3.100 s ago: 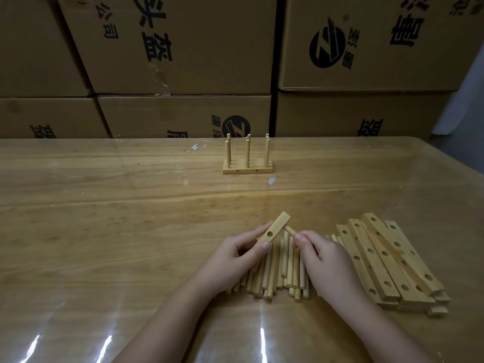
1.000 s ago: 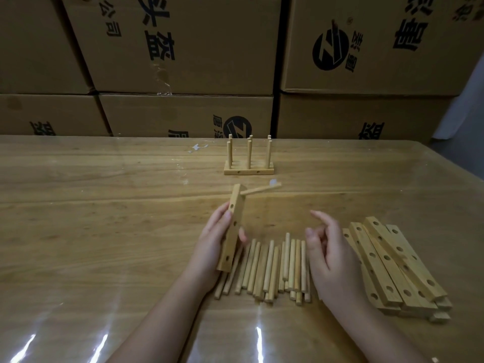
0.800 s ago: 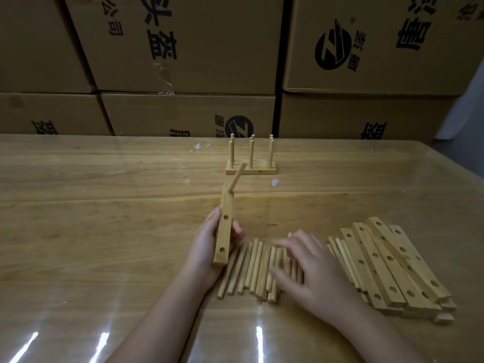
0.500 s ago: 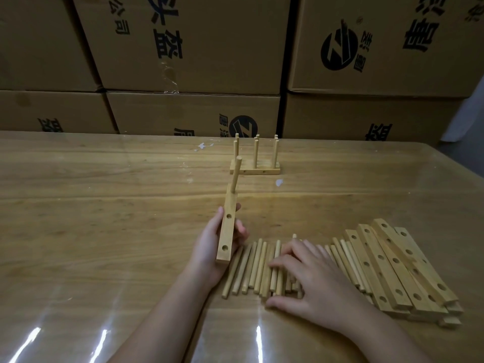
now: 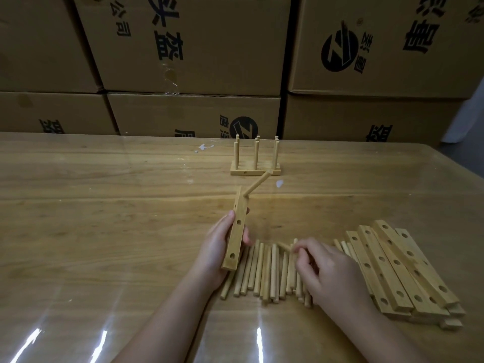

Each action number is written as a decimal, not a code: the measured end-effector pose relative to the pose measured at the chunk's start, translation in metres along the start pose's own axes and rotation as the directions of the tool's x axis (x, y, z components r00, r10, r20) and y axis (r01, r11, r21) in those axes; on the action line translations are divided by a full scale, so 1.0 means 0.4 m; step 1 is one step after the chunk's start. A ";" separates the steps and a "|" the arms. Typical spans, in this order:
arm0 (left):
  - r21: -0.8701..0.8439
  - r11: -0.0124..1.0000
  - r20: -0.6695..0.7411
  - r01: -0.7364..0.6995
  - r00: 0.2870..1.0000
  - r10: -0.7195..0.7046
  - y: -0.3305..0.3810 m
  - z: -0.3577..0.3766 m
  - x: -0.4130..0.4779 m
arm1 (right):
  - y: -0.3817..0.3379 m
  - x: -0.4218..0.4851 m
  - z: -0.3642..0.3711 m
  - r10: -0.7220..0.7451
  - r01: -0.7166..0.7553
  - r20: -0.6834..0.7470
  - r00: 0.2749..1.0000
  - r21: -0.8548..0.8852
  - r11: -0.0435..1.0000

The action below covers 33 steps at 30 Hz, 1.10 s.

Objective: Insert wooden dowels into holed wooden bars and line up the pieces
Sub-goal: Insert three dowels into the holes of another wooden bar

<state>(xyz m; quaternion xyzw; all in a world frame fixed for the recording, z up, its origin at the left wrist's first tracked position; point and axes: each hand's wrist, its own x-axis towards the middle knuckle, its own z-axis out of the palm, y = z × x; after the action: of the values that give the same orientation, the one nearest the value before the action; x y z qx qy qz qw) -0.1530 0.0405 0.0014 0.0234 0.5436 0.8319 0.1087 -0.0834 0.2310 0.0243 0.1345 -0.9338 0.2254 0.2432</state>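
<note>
On the glossy wooden table (image 5: 104, 205), one dowelled assembly (image 5: 255, 172) standing upper centre, the left hand (image 5: 217, 250) is clamping a holed bar (image 5: 237, 237) mid-frame with one inserted dowel (image 5: 258, 186), the right hand (image 5: 332, 271) is pinching the next dowel (image 5: 286, 246), and stacked bars (image 5: 392, 268) are waiting lower right.

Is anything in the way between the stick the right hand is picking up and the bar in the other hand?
Nothing visible. The right hand pinches a dowel off the pile; only open space lies between it and the bar gripped by the left hand.
</note>
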 end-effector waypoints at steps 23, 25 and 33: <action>0.068 0.997 0.098 0.019 0.995 -0.025 0.022 0.004 -0.018 | -0.011 -0.005 0.025 -0.002 0.050 -0.133 0.991 0.359 0.932; 0.086 0.996 0.111 0.015 0.994 -0.024 0.026 0.007 -0.020 | -0.010 -0.005 0.029 0.004 0.048 -0.140 0.990 0.365 0.930; 0.190 0.980 0.161 -0.051 0.987 0.020 0.027 0.009 -0.021 | -0.006 -0.005 0.034 0.013 0.046 -0.159 0.987 0.364 0.930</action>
<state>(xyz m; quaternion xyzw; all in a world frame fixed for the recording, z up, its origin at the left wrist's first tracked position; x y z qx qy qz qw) -0.1459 0.0378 0.0134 0.1096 0.6112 0.7724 0.1336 -0.0862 0.2225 0.0135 0.1669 -0.8518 0.4036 0.2894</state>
